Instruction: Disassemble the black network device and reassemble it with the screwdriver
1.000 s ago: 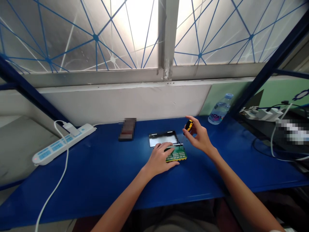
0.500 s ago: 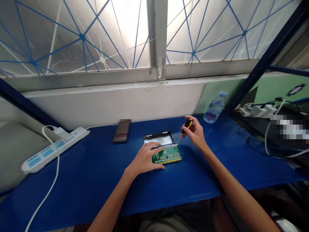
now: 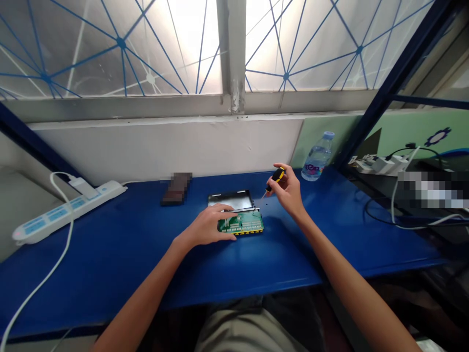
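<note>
- Right hand (image 3: pixel 287 188), right of centre: thumb and fingers are closing around the black-and-yellow handle of a screwdriver (image 3: pixel 276 178); its thin shaft is pointing down and left.
- Left hand (image 3: pixel 207 226), near centre: it is grasping the left end of a green circuit board (image 3: pixel 242 222), fingers lying over the far side, thumb running along the near edge.
- The board is lying at the centre of the frame, slightly below mid-height, on the blue surface (image 3: pixel 286 259), its yellow-trimmed side facing the person.
- Handling, judged: board is looking light, stiff and fragile on its face; best hold is by the edges or yellow trim, off the components. Screwdriver is looking light, with a handle giving good grip; hold it there, not by the slim shaft.
- Just behind the board a shallow black casing (image 3: pixel 230 199) is lying; it is looking light and rigid, best taken by its rim.
- Small dark bits (image 3: pixel 266 204) are lying right of the casing; too tiny to identify.
- Farther out: a water bottle (image 3: pixel 317 159) is standing upper right of centre; a power strip (image 3: pixel 69 210) is lying at left.
- Obscured: left hand is covering the board's left end; pixelation is masking a dark slab (image 3: pixel 177 189) left of centre; screwdriver tip is blurring, contact unclear; forearms are running off the lower edge.
</note>
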{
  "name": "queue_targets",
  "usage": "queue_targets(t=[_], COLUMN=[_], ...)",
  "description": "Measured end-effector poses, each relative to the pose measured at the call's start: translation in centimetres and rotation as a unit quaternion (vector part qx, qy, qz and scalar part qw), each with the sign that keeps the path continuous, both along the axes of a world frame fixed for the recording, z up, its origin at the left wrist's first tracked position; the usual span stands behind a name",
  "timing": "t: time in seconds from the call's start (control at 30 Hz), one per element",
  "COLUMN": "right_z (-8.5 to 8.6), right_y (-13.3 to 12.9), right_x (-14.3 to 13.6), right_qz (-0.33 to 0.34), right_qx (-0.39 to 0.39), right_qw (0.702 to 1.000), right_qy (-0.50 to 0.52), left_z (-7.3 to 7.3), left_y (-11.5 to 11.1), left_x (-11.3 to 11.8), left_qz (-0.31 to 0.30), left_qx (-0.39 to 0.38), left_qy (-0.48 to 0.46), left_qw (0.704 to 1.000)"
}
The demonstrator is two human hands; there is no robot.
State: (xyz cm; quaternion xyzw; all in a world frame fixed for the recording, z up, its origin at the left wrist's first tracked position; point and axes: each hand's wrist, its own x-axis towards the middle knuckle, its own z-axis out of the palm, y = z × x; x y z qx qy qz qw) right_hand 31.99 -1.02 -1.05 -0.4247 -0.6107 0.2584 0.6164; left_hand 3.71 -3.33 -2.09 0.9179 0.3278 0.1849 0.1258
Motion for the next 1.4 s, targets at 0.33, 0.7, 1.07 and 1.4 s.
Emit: queue_targets(t=[0.33,0.7,1.07,1.4], right_z=[0.1,0.1,0.3,0.6], right_y=[0.2,0.0,-0.4,-0.8], right_x=[0.1,-0.2,-0.4,-0.5], right_qz=[-0.022,-0.018,-0.022,-0.023], right_qx=[0.012,0.02,0.023,0.021], right_qw=[1.0,1.0,0.999,0.999], right_qy=[0.01,-0.01,-0.035,-0.041], left_z=[0.3,0.1,0.2,0.1], left_y=[-1.0,-1.0,-1.0,-1.0], left_x=[1.5,1.7,1.7,1.7], left_qz=[0.038,0.046,0.04,0.043], left_qx=[0.033,0.035,0.035,0.034], left_qy=[-0.021,-0.026,-0.021,-0.016], left_qw=[0.998,0.998,0.998,0.998])
